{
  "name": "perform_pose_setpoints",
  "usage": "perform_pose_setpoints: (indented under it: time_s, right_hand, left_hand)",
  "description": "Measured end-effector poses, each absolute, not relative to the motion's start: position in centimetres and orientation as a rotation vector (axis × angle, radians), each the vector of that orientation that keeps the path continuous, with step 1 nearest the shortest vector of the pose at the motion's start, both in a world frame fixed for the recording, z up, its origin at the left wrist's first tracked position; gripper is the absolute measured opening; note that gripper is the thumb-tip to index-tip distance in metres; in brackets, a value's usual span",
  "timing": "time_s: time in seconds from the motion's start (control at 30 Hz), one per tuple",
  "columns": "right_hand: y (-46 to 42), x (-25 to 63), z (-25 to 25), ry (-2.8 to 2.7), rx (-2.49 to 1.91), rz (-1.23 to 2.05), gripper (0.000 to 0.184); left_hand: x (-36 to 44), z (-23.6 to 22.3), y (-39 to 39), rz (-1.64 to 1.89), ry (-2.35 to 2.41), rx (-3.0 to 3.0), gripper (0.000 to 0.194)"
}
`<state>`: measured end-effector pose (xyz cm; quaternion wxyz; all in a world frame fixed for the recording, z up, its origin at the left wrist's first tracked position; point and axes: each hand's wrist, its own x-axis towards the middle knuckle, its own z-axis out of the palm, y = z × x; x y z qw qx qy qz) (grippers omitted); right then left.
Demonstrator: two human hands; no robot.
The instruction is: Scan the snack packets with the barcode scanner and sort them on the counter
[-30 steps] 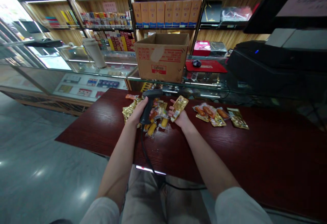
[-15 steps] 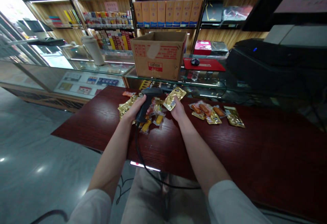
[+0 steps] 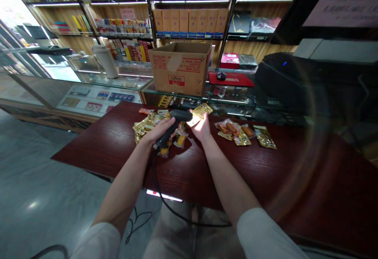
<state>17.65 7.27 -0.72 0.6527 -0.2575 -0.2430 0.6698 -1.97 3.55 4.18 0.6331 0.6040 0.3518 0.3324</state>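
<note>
My left hand is wrapped round the grip of a black barcode scanner, its cable hanging down over the table edge. Bright light from the scanner's head falls on a gold snack packet, which my right hand holds up by its lower edge. The scanner's nose is close to the packet; whether they touch I cannot tell. Beneath and left of the scanner lies a pile of gold and clear snack packets, partly hidden by my left hand. To the right are sausage packets and another gold packet.
The dark red wooden table carries all the packets. Behind it, an open cardboard box stands on a glass counter, beside a red mat with a mouse. A white tumbler is at the left, dark equipment at the right.
The scanner has tilted up and turned toward the gold packet in my right hand, and its light is now on. My view has shifted slightly.
</note>
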Motion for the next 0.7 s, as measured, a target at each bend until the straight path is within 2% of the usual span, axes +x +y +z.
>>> perform_pose_setpoints:
  time_s: [0.2, 0.3, 0.4, 0.57, 0.7]
  right_hand:
    - [7.3, 17.5, -1.3, -0.647, -0.68, 1.442, 0.06]
    - [7.6, 17.8, -1.5, -0.733, -0.819, 1.274, 0.06]
    - [7.9, 19.7, -0.8, -0.975, -1.138, 0.906, 0.057]
    - [6.3, 26.5, 1.3, -1.485, -1.686, -0.065, 0.047]
    - [3.0, 30.3, 1.4, -1.777, -1.89, -0.334, 0.043]
  left_hand:
    - [-2.2, 3.7, 4.1, 0.803, 0.829, 1.29, 0.06]
    - [-2.9, 3.7, 4.5, 0.853, 0.859, 1.259, 0.06]
    - [-4.1, 3.9, 5.0, 0.948, 0.945, 1.213, 0.061]
    - [-5.8, 4.2, 5.8, 1.088, 1.138, 1.101, 0.058]
    - [-6.1, 4.4, 6.1, 1.136, 1.145, 1.059, 0.052]
